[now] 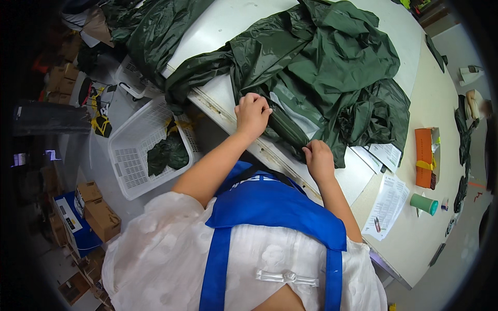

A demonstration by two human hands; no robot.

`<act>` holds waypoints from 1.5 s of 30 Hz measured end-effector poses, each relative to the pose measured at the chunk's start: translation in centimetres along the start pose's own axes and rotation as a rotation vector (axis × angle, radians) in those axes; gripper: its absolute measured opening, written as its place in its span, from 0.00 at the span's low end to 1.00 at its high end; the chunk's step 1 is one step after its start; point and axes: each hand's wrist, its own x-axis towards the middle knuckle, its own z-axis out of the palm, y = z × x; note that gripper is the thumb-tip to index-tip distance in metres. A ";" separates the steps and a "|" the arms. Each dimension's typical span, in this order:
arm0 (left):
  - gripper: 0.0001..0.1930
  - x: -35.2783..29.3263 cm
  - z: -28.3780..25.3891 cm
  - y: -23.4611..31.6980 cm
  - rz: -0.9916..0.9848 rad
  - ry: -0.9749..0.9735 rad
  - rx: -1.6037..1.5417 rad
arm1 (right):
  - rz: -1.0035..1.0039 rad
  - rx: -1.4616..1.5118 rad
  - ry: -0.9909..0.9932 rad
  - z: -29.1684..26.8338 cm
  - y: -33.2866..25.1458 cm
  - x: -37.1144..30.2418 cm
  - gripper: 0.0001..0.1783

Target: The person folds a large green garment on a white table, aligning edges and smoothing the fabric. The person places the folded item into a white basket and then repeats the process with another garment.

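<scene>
A crumpled dark green waterproof garment [332, 57] spreads over the table in front of me. My left hand [252, 115] pinches one end of a folded strip along its near edge. At the strip's other end, my right hand [318, 155] grips the same fabric between thumb and fingers. Between both hands the strip lies fairly straight at the table's edge. Just beyond it, a pale grey mesh lining [295, 111] shows. One sleeve stretches left toward the table's corner.
Left of the table, a white plastic basket [124, 160] holds dark green cloth. Printed sheets [386, 205] with small thread snips [377, 224], an orange box [424, 155] and a green thread spool [424, 204] lie at right. Cardboard boxes [101, 212] stand at lower left.
</scene>
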 end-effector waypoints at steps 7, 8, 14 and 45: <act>0.18 2.6 -5.2 -3.5 0.190 -0.012 -0.002 | 0.079 -0.054 -0.021 -3.3 0.3 -0.7 0.09; 0.22 4.3 -6.7 -5.2 0.231 0.087 0.092 | 0.142 -0.103 -0.068 -4.2 0.8 -1.0 0.09; 0.32 8.6 -13.4 -19.1 -0.376 -0.328 0.581 | 0.246 -0.265 -0.103 -6.2 4.6 -2.0 0.10; 0.44 1.8 -17.5 7.2 0.465 -0.455 -0.643 | 0.635 1.675 0.245 -3.1 -8.5 11.8 0.17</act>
